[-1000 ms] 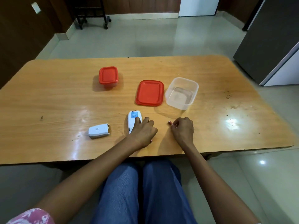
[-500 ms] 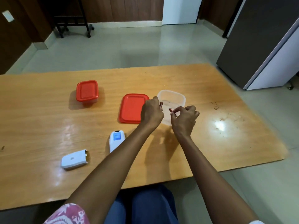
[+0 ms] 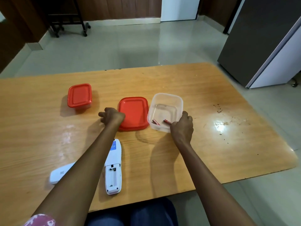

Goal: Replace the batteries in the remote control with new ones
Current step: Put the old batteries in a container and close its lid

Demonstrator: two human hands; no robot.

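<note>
Wooden and glossy, the bench (image 3: 48, 128) carries everything in view. Near its front edge the remote control (image 3: 113, 168) is laid face down, its battery compartment uncovered and seen to hold no cells; the detached back cover (image 3: 60, 173) is placed just to its left, partly hidden by the left forearm. Farther back a clear plastic container (image 3: 165, 98) is set open, and two red batteries (image 3: 161, 122) are seen lying on its floor near the front wall, apart from each other. A red lid (image 3: 135, 110) is laid flat just beside the container on its left, and a smaller closed container with a red lid (image 3: 79, 95) is stood well to the left of that.

The left hand (image 3: 112, 116) is held above the bench at the red lid's left edge — fingers loosely curled, nothing gripped. The right hand (image 3: 182, 126) is wrapped over the clear container's front right corner, fingers closed on its rim.
</note>
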